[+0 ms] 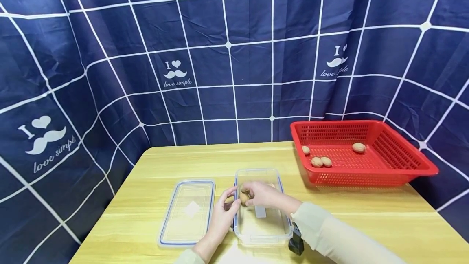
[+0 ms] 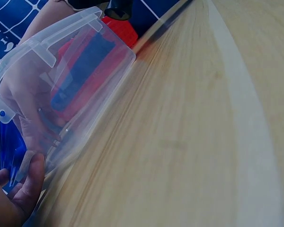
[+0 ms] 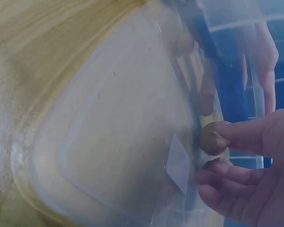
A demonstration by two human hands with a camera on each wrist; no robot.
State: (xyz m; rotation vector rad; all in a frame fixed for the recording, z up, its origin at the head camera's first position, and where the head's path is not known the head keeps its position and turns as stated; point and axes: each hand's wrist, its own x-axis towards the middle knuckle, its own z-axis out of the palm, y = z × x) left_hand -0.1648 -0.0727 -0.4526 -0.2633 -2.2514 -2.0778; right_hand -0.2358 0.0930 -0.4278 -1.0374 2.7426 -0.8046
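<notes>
A clear plastic box [image 1: 264, 237] with blue-edged clasps stands without its lid on the table. Inside it, near the left wall, my right hand [image 1: 263, 194] pinches a walnut [image 3: 213, 139] between thumb and fingers. My left hand [image 1: 221, 214] touches the outside of the box's left wall, its thumb and fingers spread beside the blue clasp [image 2: 12, 146]. Part of another walnut [image 1: 271, 185] shows behind my right hand. A white diamond-shaped label [image 3: 178, 164] shows through the clear plastic in the right wrist view.
Left of the box lies its clear lid [image 1: 188, 215] with a blue seal. A red perforated basket [image 1: 366, 178] stands at the back right, holding several walnuts [image 1: 358, 147]. A dark blue curtain [image 1: 249, 105] hangs behind the wooden table [image 1: 121, 223].
</notes>
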